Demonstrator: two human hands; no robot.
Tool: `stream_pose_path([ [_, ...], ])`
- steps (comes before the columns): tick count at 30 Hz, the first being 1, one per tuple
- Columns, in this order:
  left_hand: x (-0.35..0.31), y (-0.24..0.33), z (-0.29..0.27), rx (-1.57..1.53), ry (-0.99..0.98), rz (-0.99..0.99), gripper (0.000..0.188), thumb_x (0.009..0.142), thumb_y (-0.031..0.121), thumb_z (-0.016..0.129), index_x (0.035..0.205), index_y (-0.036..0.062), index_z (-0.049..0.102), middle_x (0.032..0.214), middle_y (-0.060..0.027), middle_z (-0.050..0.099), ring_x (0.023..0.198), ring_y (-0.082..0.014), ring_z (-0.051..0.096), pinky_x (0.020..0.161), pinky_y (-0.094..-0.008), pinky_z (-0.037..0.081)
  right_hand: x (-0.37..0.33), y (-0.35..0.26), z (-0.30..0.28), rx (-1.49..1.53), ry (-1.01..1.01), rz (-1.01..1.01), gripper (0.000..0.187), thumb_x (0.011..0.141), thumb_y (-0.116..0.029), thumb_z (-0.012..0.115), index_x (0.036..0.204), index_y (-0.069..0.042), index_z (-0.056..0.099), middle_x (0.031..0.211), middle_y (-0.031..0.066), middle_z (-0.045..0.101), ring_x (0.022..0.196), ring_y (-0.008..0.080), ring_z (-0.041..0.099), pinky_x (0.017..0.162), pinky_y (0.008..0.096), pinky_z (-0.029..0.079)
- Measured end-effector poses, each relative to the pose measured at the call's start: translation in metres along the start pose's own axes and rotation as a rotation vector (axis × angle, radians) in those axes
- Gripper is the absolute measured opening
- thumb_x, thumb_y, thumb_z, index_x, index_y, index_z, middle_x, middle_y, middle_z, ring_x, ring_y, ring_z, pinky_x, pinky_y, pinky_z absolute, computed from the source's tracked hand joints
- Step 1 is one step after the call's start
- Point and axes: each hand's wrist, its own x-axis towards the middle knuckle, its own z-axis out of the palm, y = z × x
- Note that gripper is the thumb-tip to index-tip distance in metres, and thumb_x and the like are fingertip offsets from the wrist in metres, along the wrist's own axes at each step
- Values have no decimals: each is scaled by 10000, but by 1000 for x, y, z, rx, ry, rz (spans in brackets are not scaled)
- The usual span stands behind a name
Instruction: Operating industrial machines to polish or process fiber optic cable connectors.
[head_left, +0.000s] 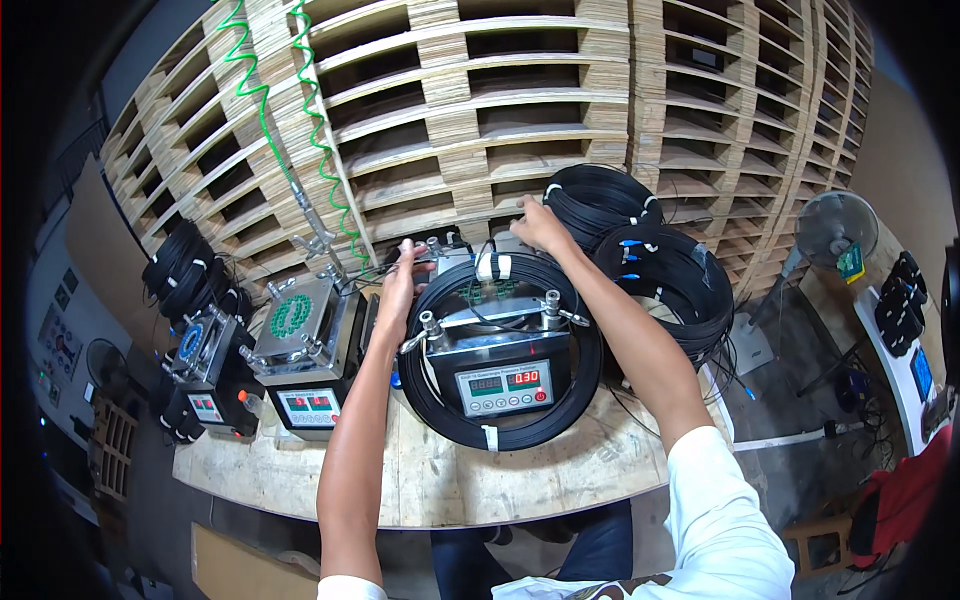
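Note:
A coil of black cable [445,425] with white ties hangs around the front of a polishing machine [470,352] with a red digital display and corner clamps. My left hand [398,288] is at the machine's far left corner, beside the coil, its fingers stretched out and apart. Past the machine's far right corner, my right hand [545,228] has its fingers curled in; what they hold, if anything, cannot be made out. Close to it lies another black cable coil [590,200]. Thin black leads run over the machine's top between my hands.
Two similar machines stand left, one with a green ring of parts [291,316], one with a blue ring [191,342]. More coils [680,285] are stacked right, with blue-tipped ends. Wooden pallets [480,90] rise behind the wooden table [560,490]. Green coiled air hoses [262,110] hang left.

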Motion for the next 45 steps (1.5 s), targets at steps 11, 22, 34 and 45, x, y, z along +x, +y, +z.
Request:
stream_pose_path([
  [11, 11, -25, -28, -526, -268, -113, 532, 933, 24, 640, 1432, 142, 498, 1119, -68, 680, 921, -97, 626, 708, -232, 545, -19, 1, -49, 209, -409, -120, 536, 965, -90, 534, 1493, -104, 445, 1365, 160, 585, 1220, 235, 581, 964, 336, 496],
  [22, 111, -61, -12, -558, -138, -267, 225, 925, 391, 725, 1058, 209, 732, 920, 63, 654, 776, -96, 527, 632, -304, 406, -128, 15, -61, 843, -12, 83, 381, 1025, -144, 481, 1355, 39, 535, 1219, 166, 634, 1110, 185, 631, 911, 281, 503],
  [34, 138, -93, 7, -531, 154, -54, 270, 886, 419, 763, 866, 150, 768, 754, 14, 695, 594, -93, 557, 523, -279, 416, -129, -9, -59, 606, 62, 107, 266, 982, -104, 511, 1158, 47, 640, 938, 85, 694, 875, 136, 668, 786, 254, 505],
  [45, 102, -42, 23, -212, -288, -390, 633, 999, 697, 283, 1240, 296, 708, 1037, -106, 702, 798, -261, 606, 702, -435, 536, -132, 7, -67, 652, 77, 77, 270, 972, -95, 496, 1147, 48, 644, 935, 81, 678, 854, 128, 645, 774, 248, 494],
])
